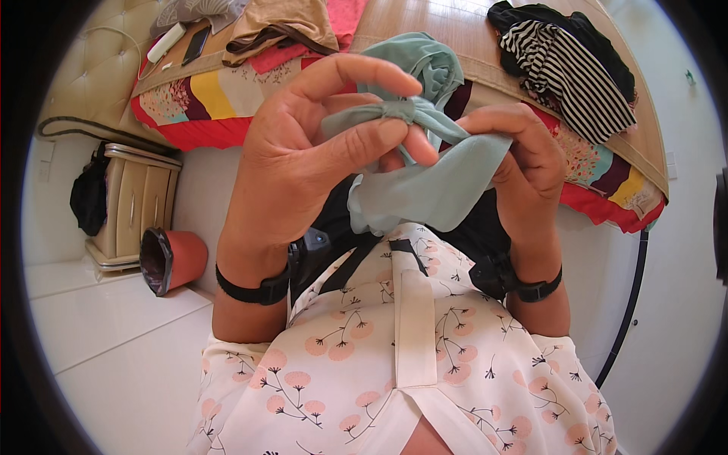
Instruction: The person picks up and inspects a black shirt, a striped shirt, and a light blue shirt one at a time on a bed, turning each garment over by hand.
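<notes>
A pale green piece of thin fabric [429, 187] is stretched between my two hands, with a knot or gathered loop near its top. My left hand [318, 131] pinches the fabric beside the knot between thumb and fingers. On the other side, my right hand [520, 148] grips a fold of it between thumb and bent forefinger. Behind them, more green fabric [435, 65] lies bunched at the bed's edge; whether it is joined to the held part cannot be told. Both wrists wear black straps with small devices.
The bed [398, 23] carries a striped garment [569, 79], tan clothing [281, 28], a phone [195, 45] and a white device with a cable [166, 43]. To the left stand a cream bedside cabinet [136, 199] and a red waste bin [187, 259] with a black liner.
</notes>
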